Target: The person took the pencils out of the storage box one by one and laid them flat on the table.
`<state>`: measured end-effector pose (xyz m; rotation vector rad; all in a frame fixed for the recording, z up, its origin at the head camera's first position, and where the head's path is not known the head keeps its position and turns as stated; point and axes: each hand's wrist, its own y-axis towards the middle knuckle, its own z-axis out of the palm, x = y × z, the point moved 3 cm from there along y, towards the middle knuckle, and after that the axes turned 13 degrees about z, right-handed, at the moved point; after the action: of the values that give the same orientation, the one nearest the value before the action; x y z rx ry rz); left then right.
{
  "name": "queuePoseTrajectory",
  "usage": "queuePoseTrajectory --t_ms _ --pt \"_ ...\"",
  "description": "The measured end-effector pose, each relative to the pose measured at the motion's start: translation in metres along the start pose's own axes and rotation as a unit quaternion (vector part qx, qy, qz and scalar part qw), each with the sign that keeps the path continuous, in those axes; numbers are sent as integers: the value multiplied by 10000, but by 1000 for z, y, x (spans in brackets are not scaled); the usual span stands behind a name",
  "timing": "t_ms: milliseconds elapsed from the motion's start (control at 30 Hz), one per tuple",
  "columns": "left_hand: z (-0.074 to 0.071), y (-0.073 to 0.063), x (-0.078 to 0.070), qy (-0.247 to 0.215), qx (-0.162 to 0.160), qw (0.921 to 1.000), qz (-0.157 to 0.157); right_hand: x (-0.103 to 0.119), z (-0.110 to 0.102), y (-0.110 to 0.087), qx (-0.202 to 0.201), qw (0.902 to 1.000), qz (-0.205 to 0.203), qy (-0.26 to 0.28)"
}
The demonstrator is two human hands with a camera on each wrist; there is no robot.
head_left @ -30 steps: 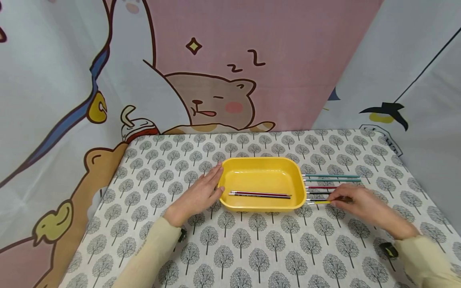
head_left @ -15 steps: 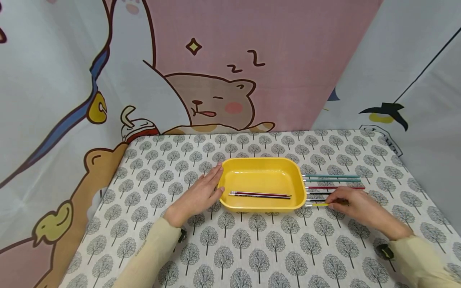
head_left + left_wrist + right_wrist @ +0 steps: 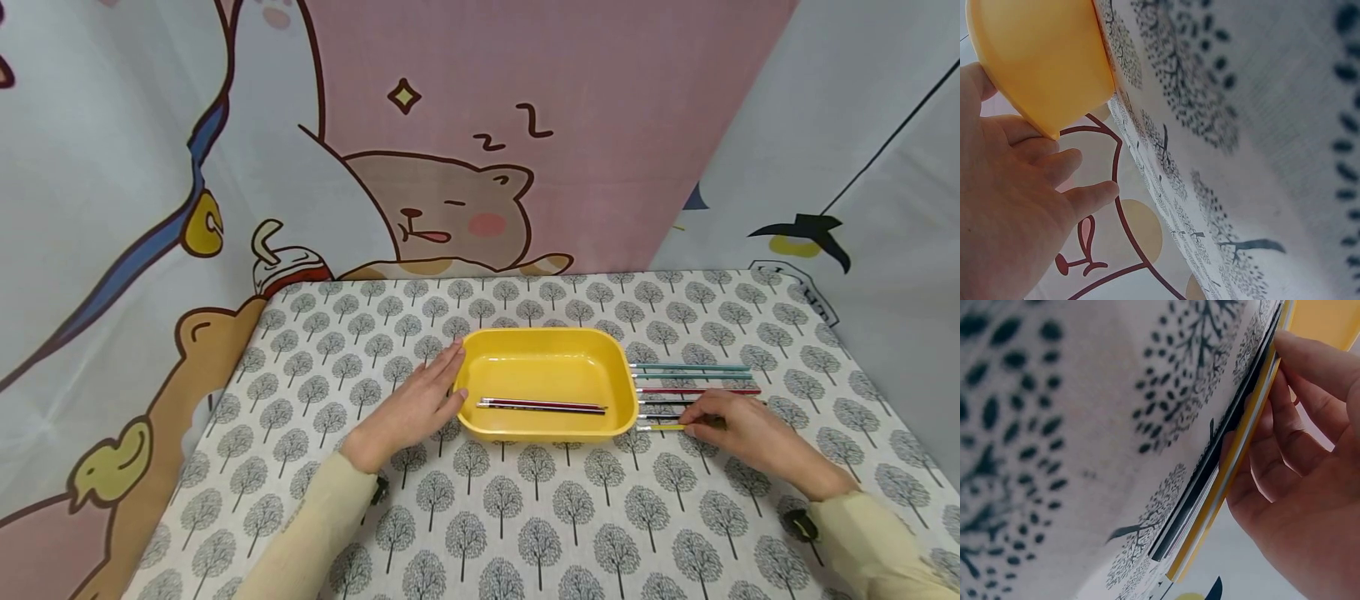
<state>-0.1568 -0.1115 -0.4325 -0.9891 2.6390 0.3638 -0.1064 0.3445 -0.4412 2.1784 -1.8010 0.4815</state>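
Note:
My right hand [image 3: 738, 425] pinches a yellow pencil [image 3: 663, 427] low over the cloth, right of the tray. In the right wrist view that yellow pencil [image 3: 1222, 475] shows a pale stripe, and a black pencil [image 3: 1188, 509] runs close beside it. My left hand [image 3: 408, 408] rests with extended fingers against the left end of the yellow tray [image 3: 543, 433]. The left wrist view has the fingers of the left hand [image 3: 1029, 194] along the tray's outer wall [image 3: 1047, 62]. Two pencils, a dark red one [image 3: 540, 403] and a black one beside it, lie inside the tray.
Right of the tray, several pencils lie in parallel: teal ones [image 3: 690, 367] at the back, a red one [image 3: 697, 391], then black ones partly under the right hand. A tree-print cloth [image 3: 540, 533] covers the table. Cartoon-print fabric [image 3: 600, 125] hangs behind.
The right hand has shifted slightly left and toward the front with the yellow pencil, so more of the red pencil shows. My left hand and the tray stay where they were.

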Motion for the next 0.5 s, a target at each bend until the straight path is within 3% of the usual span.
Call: queuePoseTrajectory --t_ms 500 --pt "-1 1 0 20 48 10000 1 0 1 1 137 9996 192 -177"
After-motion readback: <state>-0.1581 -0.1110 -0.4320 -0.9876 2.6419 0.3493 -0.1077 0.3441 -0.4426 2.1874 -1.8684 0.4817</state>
